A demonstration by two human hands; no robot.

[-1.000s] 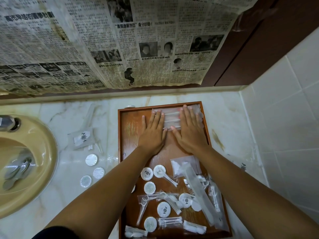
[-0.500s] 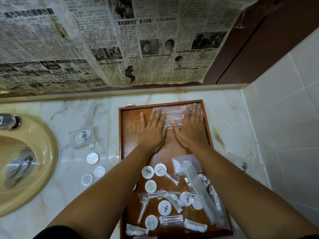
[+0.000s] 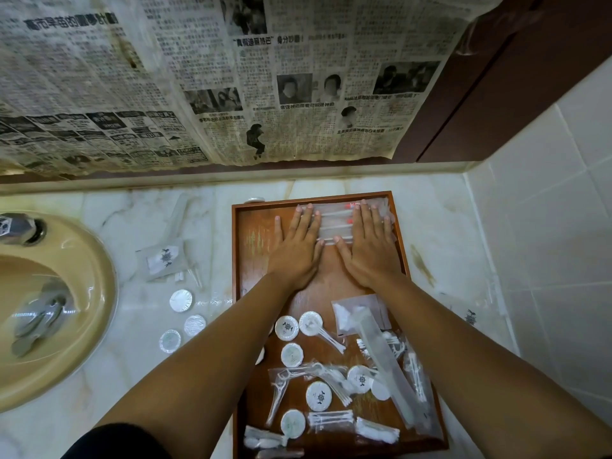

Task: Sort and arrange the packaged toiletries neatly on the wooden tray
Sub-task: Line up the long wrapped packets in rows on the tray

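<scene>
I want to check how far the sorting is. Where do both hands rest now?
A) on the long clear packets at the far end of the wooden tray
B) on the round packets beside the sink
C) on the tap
A: the left hand and the right hand lie flat on the long clear packets at the wooden tray's far end.

Newspaper [image 3: 231, 77] above the worktop: Chinese print, one headline reads "真假迪麗熱巴", body text too small to read. Round packets [image 3: 286, 327] on the tray carry a dark emblem, no legible words.
</scene>
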